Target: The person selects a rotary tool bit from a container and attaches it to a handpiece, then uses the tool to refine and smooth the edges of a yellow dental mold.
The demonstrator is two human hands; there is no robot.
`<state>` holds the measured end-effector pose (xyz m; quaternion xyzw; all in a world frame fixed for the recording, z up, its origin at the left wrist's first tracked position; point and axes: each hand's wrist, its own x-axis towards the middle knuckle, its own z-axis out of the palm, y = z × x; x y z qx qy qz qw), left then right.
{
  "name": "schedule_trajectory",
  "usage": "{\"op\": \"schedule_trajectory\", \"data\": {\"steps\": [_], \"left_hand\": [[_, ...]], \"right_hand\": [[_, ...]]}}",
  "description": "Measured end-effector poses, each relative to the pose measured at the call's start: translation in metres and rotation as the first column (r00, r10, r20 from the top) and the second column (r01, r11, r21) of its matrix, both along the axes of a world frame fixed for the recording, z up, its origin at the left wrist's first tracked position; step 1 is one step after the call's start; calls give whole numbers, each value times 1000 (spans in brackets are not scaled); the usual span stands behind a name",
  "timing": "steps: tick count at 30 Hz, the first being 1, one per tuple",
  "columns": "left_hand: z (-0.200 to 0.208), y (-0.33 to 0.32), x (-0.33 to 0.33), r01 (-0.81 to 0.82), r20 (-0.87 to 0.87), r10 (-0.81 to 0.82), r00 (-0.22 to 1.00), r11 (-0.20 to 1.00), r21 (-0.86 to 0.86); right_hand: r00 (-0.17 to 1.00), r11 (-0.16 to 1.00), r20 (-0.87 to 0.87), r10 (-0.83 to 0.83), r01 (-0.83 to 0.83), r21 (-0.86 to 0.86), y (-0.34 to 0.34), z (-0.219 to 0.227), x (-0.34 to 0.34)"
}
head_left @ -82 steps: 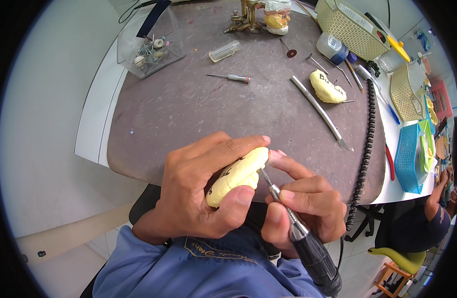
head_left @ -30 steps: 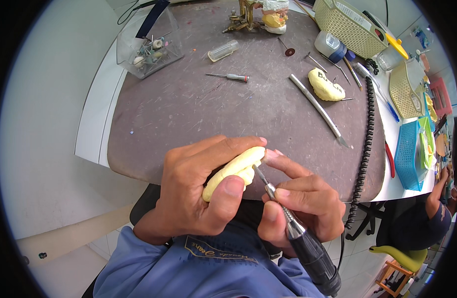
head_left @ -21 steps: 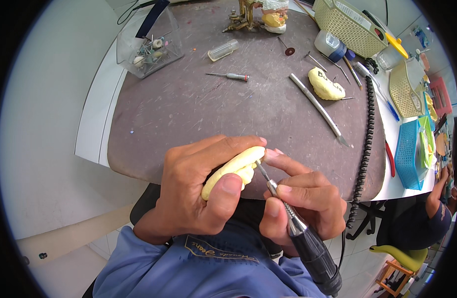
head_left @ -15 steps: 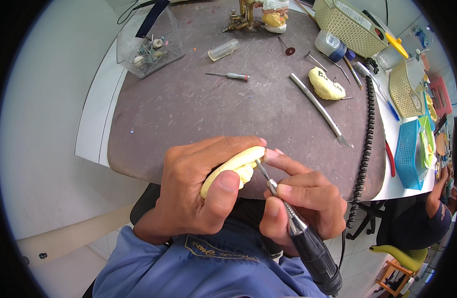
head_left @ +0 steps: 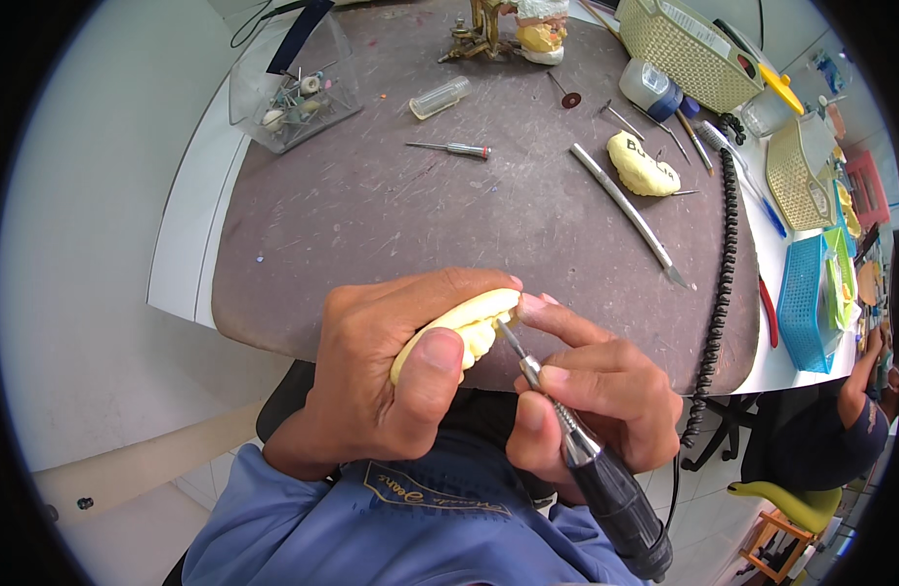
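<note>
My left hand is wrapped around a pale yellow dental cast, its thumb pressed on the toothed side facing me. Held like a pen in my right hand is a rotary handpiece, with a metal neck and a black body. Its thin bur meets the cast near the right end, by the teeth; whether it cuts there, I cannot tell. My right index finger steadies against that same end. A second yellow cast with dark lettering lies farther back on the brown bench mat.
A craft knife and coiled black cord lie to the right. Behind are a small screwdriver, clear tube, disc bur and brass articulator. A clear box of burs stands left, baskets right.
The bur tip has shifted slightly left and toward me along the cast. My left thumb and the cast have turned a little; the bench things stay put.
</note>
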<state>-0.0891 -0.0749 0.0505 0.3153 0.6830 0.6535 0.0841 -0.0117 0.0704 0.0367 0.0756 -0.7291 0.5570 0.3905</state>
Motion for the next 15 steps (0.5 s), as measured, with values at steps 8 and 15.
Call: {"op": "schedule_trajectory", "data": {"steps": [8,15], "left_hand": [[-1,0,-1,0,-29,0,1000,1000,0],[-3,-1,-2,-5,-46,5,999,1000,-12]], "right_hand": [[1000,1000,6,15,-15,10,0,1,1],[1000,1000,8,-2,2,-16,-1,1,1]]}}
